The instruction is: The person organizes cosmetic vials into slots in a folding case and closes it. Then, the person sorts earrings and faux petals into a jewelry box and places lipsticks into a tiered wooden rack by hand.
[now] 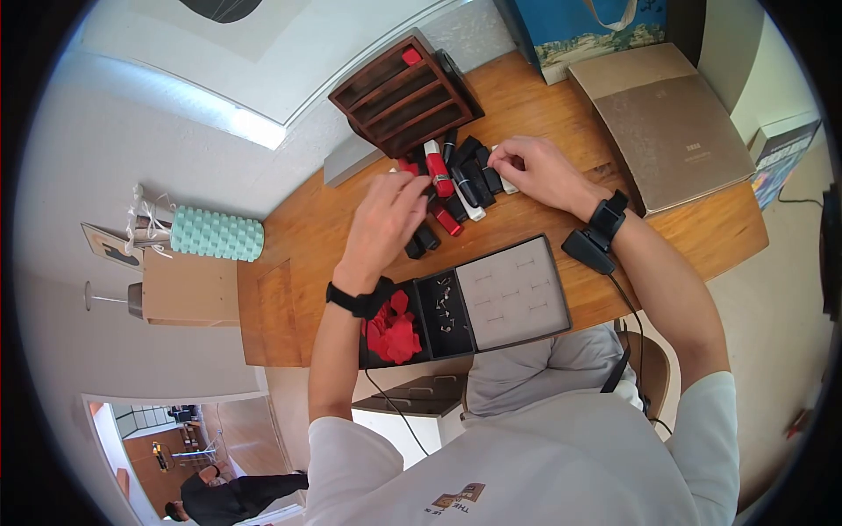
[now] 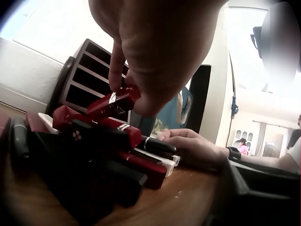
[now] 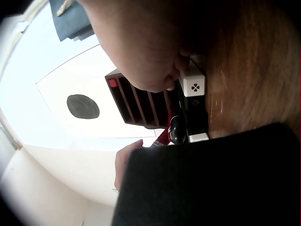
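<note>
Lipstick-like tubes in red, black and white lie in a loose pile on the wooden table. My left hand (image 1: 379, 223) is over the pile's left side; in the left wrist view its thumb and fingers pinch a red tube (image 2: 115, 102) with a silver band, raised above the others. At the pile's right edge, my right hand (image 1: 548, 175) has its fingers curled at a white tube (image 3: 194, 85) with a clover mark, which stays low beside black tubes. Behind the pile stands a dark wooden rack (image 1: 408, 96) with slanted shelves, one red item (image 1: 411, 56) in its top corner.
An open black box (image 1: 568, 307) at the near edge holds red petals, small metal pieces and a grey pad. A large brown box (image 1: 675, 131) is at the right, a blue bag (image 1: 588, 44) behind it. A green textured roll (image 1: 217, 233) stands left.
</note>
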`<control>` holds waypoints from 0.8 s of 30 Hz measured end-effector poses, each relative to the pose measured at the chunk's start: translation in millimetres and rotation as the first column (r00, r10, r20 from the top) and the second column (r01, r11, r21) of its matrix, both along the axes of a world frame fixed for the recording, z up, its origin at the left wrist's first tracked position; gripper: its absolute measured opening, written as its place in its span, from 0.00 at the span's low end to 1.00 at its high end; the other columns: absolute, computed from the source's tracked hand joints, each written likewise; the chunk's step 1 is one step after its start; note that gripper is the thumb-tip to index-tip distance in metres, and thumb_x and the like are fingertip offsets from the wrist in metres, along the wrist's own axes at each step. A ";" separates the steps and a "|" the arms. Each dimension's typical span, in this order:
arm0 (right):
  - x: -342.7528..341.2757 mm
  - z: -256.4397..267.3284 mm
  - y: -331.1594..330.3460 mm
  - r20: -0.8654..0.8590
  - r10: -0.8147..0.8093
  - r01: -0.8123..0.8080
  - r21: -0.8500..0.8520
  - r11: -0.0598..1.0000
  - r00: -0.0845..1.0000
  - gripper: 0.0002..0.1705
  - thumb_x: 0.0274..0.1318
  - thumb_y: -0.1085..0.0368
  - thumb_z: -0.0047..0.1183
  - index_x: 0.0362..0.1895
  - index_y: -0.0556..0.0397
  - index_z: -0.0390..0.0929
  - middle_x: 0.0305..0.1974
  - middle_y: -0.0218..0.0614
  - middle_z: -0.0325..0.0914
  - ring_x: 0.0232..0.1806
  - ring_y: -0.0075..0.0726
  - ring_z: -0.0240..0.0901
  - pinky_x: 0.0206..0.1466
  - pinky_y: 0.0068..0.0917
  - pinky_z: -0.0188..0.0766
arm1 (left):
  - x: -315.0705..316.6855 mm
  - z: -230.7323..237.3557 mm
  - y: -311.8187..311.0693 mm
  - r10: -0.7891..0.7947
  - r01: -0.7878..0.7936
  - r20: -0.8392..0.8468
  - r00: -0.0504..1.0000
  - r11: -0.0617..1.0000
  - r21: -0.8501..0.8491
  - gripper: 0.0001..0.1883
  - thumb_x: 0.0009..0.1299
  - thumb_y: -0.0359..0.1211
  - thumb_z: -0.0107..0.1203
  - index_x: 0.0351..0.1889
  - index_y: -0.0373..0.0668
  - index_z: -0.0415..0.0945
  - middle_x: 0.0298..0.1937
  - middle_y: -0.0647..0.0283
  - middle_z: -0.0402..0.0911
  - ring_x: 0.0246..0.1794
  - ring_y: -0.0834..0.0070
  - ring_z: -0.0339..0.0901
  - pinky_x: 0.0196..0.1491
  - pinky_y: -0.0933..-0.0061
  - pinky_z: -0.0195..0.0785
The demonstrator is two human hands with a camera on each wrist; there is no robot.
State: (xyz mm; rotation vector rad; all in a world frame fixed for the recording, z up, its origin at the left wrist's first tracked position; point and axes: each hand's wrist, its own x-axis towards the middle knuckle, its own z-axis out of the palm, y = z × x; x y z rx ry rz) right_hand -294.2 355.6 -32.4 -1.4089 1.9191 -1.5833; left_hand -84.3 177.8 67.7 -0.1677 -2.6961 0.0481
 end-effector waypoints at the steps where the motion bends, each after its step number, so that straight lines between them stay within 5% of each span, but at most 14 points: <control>1: -0.3 0.1 0.7 -0.017 0.003 -0.003 0.002 1.000 1.000 0.11 0.65 0.64 0.57 0.42 0.59 0.86 0.33 0.43 0.84 0.35 0.45 0.82 0.42 0.38 0.76 | 5.4 0.5 -3.1 -0.003 0.003 0.004 1.000 1.000 0.002 0.17 0.63 0.22 0.67 0.51 0.38 0.81 0.47 0.56 0.80 0.50 0.55 0.79 0.53 0.60 0.75; 4: -0.7 -4.9 -1.4 -0.053 0.007 -0.008 -0.028 1.000 0.999 0.08 0.67 0.67 0.58 0.42 0.60 0.84 0.33 0.37 0.81 0.32 0.32 0.76 0.39 0.31 0.74 | 26.2 -4.6 -16.7 0.079 -0.074 -0.067 0.995 0.994 0.075 0.17 0.63 0.22 0.66 0.51 0.38 0.82 0.47 0.55 0.80 0.50 0.56 0.79 0.53 0.61 0.75; 13: 0.3 -3.8 -1.7 -0.021 0.003 -0.003 0.014 1.000 1.000 0.09 0.69 0.66 0.57 0.43 0.60 0.84 0.36 0.38 0.84 0.32 0.30 0.77 0.39 0.30 0.74 | 65.4 -14.0 -13.6 0.279 -0.297 0.145 0.949 0.947 0.120 0.14 0.66 0.26 0.64 0.51 0.40 0.83 0.48 0.56 0.81 0.50 0.55 0.81 0.51 0.60 0.77; 16: 1.6 1.1 0.1 -0.005 0.003 -0.003 0.036 0.999 1.000 0.10 0.70 0.65 0.57 0.43 0.60 0.85 0.37 0.38 0.85 0.32 0.29 0.78 0.38 0.29 0.74 | 59.9 -4.4 -22.4 0.327 -0.358 0.168 0.930 0.909 0.214 0.14 0.69 0.28 0.64 0.52 0.38 0.82 0.50 0.55 0.82 0.42 0.59 0.82 0.47 0.63 0.78; 19: 2.7 2.0 -1.0 -0.011 -0.009 0.009 0.022 1.000 1.000 0.10 0.70 0.65 0.57 0.44 0.60 0.85 0.35 0.38 0.84 0.31 0.28 0.76 0.37 0.28 0.73 | 34.3 8.7 -35.8 0.306 -0.312 0.061 0.950 0.931 0.189 0.14 0.69 0.29 0.65 0.53 0.40 0.83 0.51 0.55 0.83 0.48 0.53 0.82 0.50 0.59 0.78; 24: 4.3 7.2 1.0 -0.041 -0.013 0.015 0.051 0.999 0.999 0.10 0.70 0.65 0.58 0.45 0.60 0.85 0.33 0.36 0.83 0.30 0.27 0.74 0.36 0.28 0.71 | -54.1 36.3 -46.6 0.106 -0.128 -0.372 0.922 0.991 -0.034 0.16 0.69 0.31 0.68 0.54 0.41 0.83 0.50 0.56 0.83 0.49 0.57 0.82 0.51 0.62 0.77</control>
